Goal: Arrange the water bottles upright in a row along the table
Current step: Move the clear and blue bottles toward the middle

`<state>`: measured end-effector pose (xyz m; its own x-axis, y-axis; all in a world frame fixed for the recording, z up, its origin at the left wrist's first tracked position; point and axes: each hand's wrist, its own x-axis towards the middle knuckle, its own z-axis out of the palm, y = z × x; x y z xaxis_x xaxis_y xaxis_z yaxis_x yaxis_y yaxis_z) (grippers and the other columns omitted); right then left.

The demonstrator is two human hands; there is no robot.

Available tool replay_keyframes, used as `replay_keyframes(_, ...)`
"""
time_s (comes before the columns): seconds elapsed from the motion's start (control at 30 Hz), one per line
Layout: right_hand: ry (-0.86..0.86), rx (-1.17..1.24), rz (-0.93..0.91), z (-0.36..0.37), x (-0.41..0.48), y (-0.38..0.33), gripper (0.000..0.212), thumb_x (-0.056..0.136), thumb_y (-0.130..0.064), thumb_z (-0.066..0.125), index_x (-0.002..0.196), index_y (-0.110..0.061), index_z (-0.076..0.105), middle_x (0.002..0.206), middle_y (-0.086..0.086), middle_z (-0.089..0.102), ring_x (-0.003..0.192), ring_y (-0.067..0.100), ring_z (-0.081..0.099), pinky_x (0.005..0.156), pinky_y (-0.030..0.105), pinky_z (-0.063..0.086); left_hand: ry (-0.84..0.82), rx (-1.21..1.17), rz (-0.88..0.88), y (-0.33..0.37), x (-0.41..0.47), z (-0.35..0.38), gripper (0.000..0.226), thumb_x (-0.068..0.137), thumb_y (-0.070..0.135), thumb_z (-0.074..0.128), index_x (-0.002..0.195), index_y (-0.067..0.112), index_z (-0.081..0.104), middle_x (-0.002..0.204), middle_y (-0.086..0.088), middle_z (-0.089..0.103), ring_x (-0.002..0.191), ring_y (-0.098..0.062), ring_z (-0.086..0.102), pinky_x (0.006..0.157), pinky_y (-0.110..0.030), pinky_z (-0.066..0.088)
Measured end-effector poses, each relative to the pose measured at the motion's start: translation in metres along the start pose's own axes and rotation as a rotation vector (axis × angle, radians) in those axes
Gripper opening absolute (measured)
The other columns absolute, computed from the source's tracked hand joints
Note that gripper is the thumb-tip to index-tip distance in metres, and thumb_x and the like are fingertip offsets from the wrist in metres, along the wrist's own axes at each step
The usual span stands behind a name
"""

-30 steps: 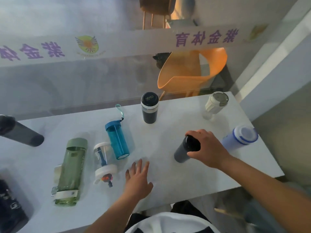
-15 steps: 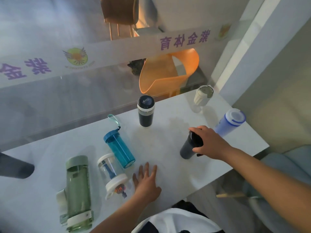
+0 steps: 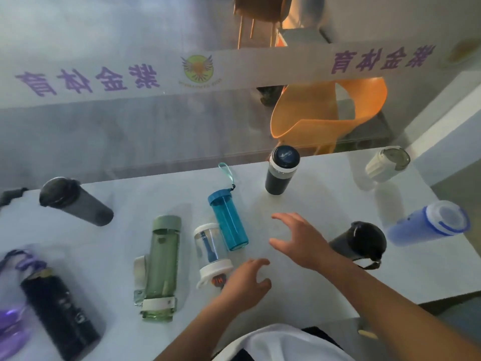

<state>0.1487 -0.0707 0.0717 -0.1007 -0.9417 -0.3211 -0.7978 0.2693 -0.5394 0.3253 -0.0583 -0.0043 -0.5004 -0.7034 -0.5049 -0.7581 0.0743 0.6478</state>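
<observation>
Your right hand [image 3: 299,241] hovers spread and empty above the bench [image 3: 325,209], beside the upright dark bottle [image 3: 360,241]. Your left hand [image 3: 246,282], loosely curled, grips nothing beside the lying clear bottle [image 3: 212,250].

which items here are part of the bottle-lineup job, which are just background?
Task items:
teal bottle
green bottle
clear bottle
black flask
dark tumbler
blue cup
cream cup
grey tumbler
black bottle

Background:
orange chair
banner
</observation>
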Motion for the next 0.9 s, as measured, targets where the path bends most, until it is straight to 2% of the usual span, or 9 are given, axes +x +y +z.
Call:
replay_keyframes(0.1, -0.059, 0.019, -0.017, 0.013, 0.034, -0.010, 0.064, 0.084, -0.039, 0.068, 0.142, -0.027, 0.043, 0.143, 0.002, 0.047, 0.125, 0.021, 0.050, 0.103, 0.035, 0.043, 0.226, -0.143, -0.043, -0.002, -0.020, -0.018, 0.042, 0.087, 0.035, 0.061, 0.129, 0.035, 0.058, 0.129, 0.011, 0.061, 0.118, -0.009, 0.056, 0.106, -0.029, 0.041)
replay_keyframes(0.17, -0.087, 0.006, 0.007, 0.021, 0.058, -0.022, 0.068, 0.085, -0.039, 0.068, 0.144, -0.031, 0.037, 0.147, 0.002, 0.043, 0.128, 0.023, 0.048, 0.103, 0.037, 0.043, 0.409, -0.187, -0.067, -0.009, -0.030, -0.027, 0.040, 0.086, 0.030, 0.064, 0.126, 0.031, 0.061, 0.126, 0.010, 0.062, 0.115, -0.013, 0.058, 0.102, -0.030, 0.045)
replay_keyframes(0.27, -0.127, 0.000, -0.001, 0.036, 0.094, -0.039, 0.076, 0.084, -0.040, 0.069, 0.148, -0.034, 0.028, 0.145, 0.005, 0.040, 0.127, 0.027, 0.048, 0.101, 0.041, 0.046, 0.615, -0.152, -0.174, -0.021, -0.036, -0.035, 0.053, 0.086, 0.031, 0.067, 0.136, 0.028, 0.053, 0.140, 0.002, 0.050, 0.129, -0.020, 0.047, 0.108, -0.032, 0.039)
replay_keyframes(0.37, -0.174, -0.040, -0.032, 0.056, 0.128, -0.051, 0.081, 0.080, -0.045, 0.069, 0.147, -0.033, 0.024, 0.142, 0.010, 0.037, 0.122, 0.032, 0.049, 0.099, 0.045, 0.049, 0.593, -0.174, -0.379, -0.029, -0.037, -0.029, 0.076, 0.087, 0.044, 0.065, 0.152, 0.037, 0.025, 0.159, -0.001, 0.022, 0.147, -0.021, 0.021, 0.120, -0.038, 0.024)
replay_keyframes(0.47, -0.175, -0.055, -0.014, 0.072, 0.158, -0.064, 0.080, 0.078, -0.048, 0.068, 0.145, -0.032, 0.026, 0.140, 0.012, 0.035, 0.118, 0.036, 0.049, 0.096, 0.044, 0.048, 0.581, -0.315, -0.433, -0.033, -0.032, -0.017, 0.086, 0.087, 0.044, 0.065, 0.152, 0.046, 0.009, 0.162, 0.002, 0.012, 0.149, -0.019, 0.015, 0.119, -0.043, 0.028)
replay_keyframes(0.6, -0.173, -0.024, 0.069, 0.087, 0.186, -0.073, 0.080, 0.076, -0.051, 0.069, 0.144, -0.028, 0.032, 0.137, 0.012, 0.036, 0.115, 0.037, 0.052, 0.095, 0.044, 0.048, 0.596, -0.335, -0.470, -0.037, -0.028, -0.008, 0.082, 0.088, 0.039, 0.065, 0.153, 0.042, 0.015, 0.160, 0.003, 0.019, 0.146, -0.016, 0.021, 0.118, -0.038, 0.031)
replay_keyframes(0.73, -0.191, 0.029, 0.102, 0.095, 0.190, -0.075, 0.060, 0.074, -0.044, 0.073, 0.125, -0.019, 0.050, 0.127, 0.011, 0.045, 0.099, 0.032, 0.058, 0.090, 0.042, 0.050, 0.596, -0.339, -0.461, -0.039, -0.027, -0.007, 0.080, 0.088, 0.037, 0.063, 0.153, 0.040, 0.016, 0.159, 0.002, 0.021, 0.146, -0.016, 0.022, 0.118, -0.037, 0.029)
replay_keyframes(0.8, -0.176, 0.057, 0.103, 0.094, 0.184, -0.074, 0.056, 0.074, -0.039, 0.075, 0.120, -0.018, 0.052, 0.125, 0.010, 0.046, 0.092, 0.028, 0.057, 0.088, 0.042, 0.051, 0.585, -0.345, -0.461, -0.041, -0.027, -0.007, 0.080, 0.088, 0.039, 0.062, 0.153, 0.040, 0.016, 0.159, 0.002, 0.022, 0.146, -0.016, 0.023, 0.118, -0.038, 0.029)
replay_keyframes(0.9, -0.119, 0.108, 0.059, 0.083, 0.165, -0.071, 0.058, 0.077, -0.036, 0.075, 0.127, -0.022, 0.048, 0.124, 0.008, 0.043, 0.091, 0.024, 0.055, 0.085, 0.038, 0.054, 0.576, -0.342, -0.451, -0.044, -0.027, -0.009, 0.079, 0.089, 0.046, 0.062, 0.153, 0.041, 0.015, 0.159, 0.003, 0.022, 0.145, -0.017, 0.024, 0.118, -0.041, 0.030)
